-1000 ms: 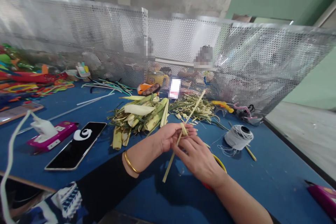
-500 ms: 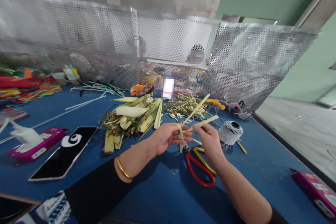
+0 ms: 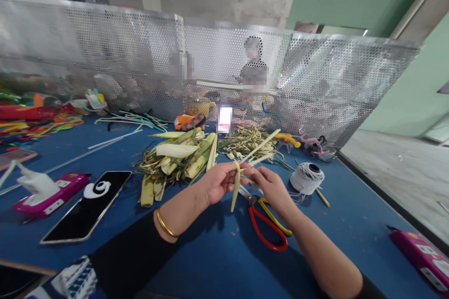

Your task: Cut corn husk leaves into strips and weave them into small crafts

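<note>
My left hand (image 3: pixel 221 181) has its fingers curled around pale green leaf strips (image 3: pixel 236 186), one end hanging below the fingers and another sticking up to the right. My right hand (image 3: pixel 272 186) meets it from the right, thumb and fingers pinched on the same strips; the exact grip is partly hidden. Right beneath the hands lie scissors (image 3: pixel 268 233) with one red and one yellow handle, blades pointing up-left under the strips. A spool of white thread (image 3: pixel 307 177) stands just right of my right hand. Behind my left hand is a pile of green stalks and leaves (image 3: pixel 185 152).
Shredded leaf strips (image 3: pixel 250 140) lie beyond the hands, before a perforated metal screen (image 3: pixel 147 51) with people behind it. At left are a black phone (image 3: pixel 89 208), a magenta power strip (image 3: pixel 52 196) and coloured strips (image 3: pixel 42 128). Another power strip (image 3: pixel 423 257) lies at right.
My left fingers have curled from flat to closed around the strips, whose lower end now hangs longer. My right hand has shifted slightly left, closer to the left. A person behind the screen has moved.
</note>
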### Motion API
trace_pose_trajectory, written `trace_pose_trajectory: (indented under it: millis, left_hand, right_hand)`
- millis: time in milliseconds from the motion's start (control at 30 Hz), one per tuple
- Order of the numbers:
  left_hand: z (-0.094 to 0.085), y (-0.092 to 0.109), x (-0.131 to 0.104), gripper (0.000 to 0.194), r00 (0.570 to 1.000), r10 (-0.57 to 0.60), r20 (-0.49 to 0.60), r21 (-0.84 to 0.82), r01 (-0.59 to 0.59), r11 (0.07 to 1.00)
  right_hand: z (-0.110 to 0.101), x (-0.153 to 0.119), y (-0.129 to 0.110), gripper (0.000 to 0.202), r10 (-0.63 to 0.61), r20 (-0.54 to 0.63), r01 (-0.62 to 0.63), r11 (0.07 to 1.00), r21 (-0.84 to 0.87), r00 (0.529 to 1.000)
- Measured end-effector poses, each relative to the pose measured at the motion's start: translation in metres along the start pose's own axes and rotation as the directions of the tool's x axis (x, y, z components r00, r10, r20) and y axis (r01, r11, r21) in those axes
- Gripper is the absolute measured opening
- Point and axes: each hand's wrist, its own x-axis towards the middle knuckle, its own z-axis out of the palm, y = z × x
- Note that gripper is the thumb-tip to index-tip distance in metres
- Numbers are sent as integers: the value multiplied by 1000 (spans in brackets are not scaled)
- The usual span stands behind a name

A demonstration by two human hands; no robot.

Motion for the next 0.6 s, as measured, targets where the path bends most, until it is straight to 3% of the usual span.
trace_pose_trajectory:
  millis: [167, 267, 333, 467, 600]
  left_hand:
    - [-3, 3, 1, 19, 988, 103, -113, 72, -95, 993]
    - [-3, 3, 0, 19, 979, 142, -147, 134, -122, 983]
    - [-2, 2, 0, 20, 985, 109, -131, 108, -95, 990]
    - [-2, 3, 1, 21, 997, -9, -79, -57, 4, 998]
    - [-4, 9, 3, 19, 992, -92, -91, -166, 76, 983]
  right_hand:
    - [-8, -7, -7, 20, -165, 192, 174, 984, -28, 967]
    - [-16, -10, -14, 23, -282, 296, 285, 958, 33, 913]
    - [-19, -9, -17, 22, -377, 315, 412, 909, -53, 871]
    - [-18, -6, -15, 23, -622, 256, 663, 608, -438, 740]
    - [-11, -4, -8, 19, -751, 379, 773, 269, -574, 542]
